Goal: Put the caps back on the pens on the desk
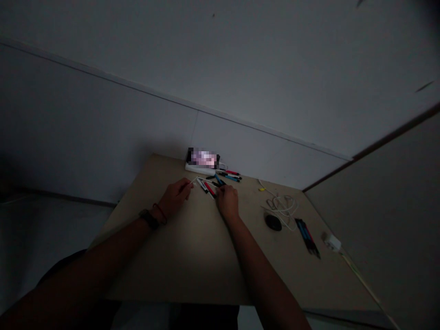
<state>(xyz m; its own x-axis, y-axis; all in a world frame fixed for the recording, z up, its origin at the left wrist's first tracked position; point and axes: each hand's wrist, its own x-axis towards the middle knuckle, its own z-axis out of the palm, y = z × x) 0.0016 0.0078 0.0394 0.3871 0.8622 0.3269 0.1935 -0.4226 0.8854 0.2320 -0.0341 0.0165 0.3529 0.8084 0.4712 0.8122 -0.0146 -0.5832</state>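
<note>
My left hand (177, 192) is closed in a pinch, with a thin white piece (194, 180) at its fingertips; its kind is too small to tell. To its right, my right hand (227, 198) has curled fingers at the dark end of a slim white-and-black pen (208, 181), whose far end comes close to the white piece. Between the hands lie several loose pens, among them a red pen (209, 189) and a white pen (201, 184). A blue pen (219, 179) lies just beyond the right fingers. Dim light hides the fingertips in part.
A lit phone (204, 158), blurred out, leans by the wall on a white block (199, 169). More pens (231, 176) lie beside it. On the table's right are a coiled white cable (283, 205), a black mouse (273, 222), a row of pens (307, 237) and a white plug (332, 242).
</note>
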